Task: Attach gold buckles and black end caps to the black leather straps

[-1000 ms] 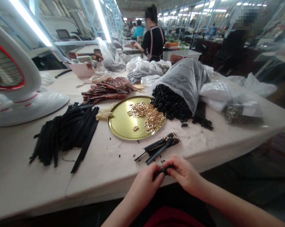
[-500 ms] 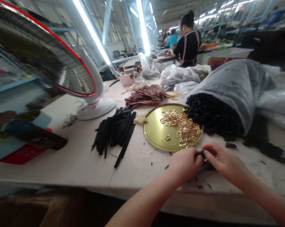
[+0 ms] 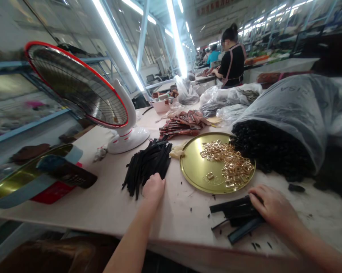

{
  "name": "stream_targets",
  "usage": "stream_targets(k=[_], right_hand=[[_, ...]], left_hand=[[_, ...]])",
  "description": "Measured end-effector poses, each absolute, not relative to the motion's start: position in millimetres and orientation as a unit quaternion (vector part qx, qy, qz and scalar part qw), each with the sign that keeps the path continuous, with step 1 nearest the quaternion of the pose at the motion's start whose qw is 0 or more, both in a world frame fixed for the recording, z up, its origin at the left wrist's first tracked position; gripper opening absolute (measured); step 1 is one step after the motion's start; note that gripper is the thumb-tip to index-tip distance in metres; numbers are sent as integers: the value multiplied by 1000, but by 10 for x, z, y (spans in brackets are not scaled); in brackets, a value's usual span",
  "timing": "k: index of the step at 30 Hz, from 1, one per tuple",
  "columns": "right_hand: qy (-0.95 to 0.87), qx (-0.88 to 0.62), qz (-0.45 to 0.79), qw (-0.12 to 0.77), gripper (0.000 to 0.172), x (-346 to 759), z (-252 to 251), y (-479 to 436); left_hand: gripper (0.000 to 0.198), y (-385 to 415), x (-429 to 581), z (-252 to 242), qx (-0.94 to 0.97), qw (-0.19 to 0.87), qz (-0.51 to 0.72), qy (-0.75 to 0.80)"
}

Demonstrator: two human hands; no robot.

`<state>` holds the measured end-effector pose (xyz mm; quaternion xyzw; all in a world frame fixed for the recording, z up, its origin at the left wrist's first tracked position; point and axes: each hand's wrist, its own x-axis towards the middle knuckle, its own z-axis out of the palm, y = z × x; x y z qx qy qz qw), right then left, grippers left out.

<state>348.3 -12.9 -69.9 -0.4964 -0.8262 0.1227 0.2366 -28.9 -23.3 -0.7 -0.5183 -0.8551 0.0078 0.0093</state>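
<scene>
across the pale table [image 3: 102, 210], work is judged part done. largest on it, the plastic bag [image 3: 295, 102] lies tipped, black pieces [image 3: 273, 148] at its mouth. next, the gold tray [image 3: 193, 167]; left of it, the heap of black strips [image 3: 148, 163], judged stock left. nearer the front edge, the smaller batch [image 3: 236, 212], judged done. left hand [image 3: 154, 186] curled at the heap, right hand [image 3: 273, 204] over the batch; whether either grips, cannot tell. smallest, loose buckles [image 3: 236, 167] on the tray, judged unused.
</scene>
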Motion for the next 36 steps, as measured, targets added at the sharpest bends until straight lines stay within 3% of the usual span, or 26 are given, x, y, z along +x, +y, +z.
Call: stream_targets(k=[6, 12, 15, 17, 20, 25, 30, 33, 36], right_hand=[[-755, -567, 114, 308, 29, 3854, -557, 14], [-736, -647, 25, 199, 22, 4486, -482, 31], [-755, -633, 18, 170, 24, 4521, -507, -19], [-766, -623, 16, 157, 27, 4460, -515, -11], [-787, -602, 27, 131, 20, 4344, -493, 70], [-796, -594, 49, 108, 10, 4339, -429, 203], [-760, -630, 73, 144, 16, 4403, -384, 138], [-730, -630, 162, 209, 25, 4278, -314, -18], [-608, -558, 433, 362, 28, 4061, -223, -202]], left_hand=[[31, -327, -511, -166, -515, -24, -5, -857], [33, -245, -699, -144, -516, -61, -29, -854], [27, -371, -430, 13, -514, -67, -128, -846], [23, -564, -8, 149, -489, -223, -282, -795], [17, -868, 800, 262, -305, -641, -438, -552], [19, -1150, 1691, 160, -174, -781, -410, -438], [27, -1165, 1899, 47, -177, -791, -418, -411], [26, -1076, 1973, 36, -212, -784, -406, -418], [24, -978, 2047, 25, -224, -787, -395, -418]])
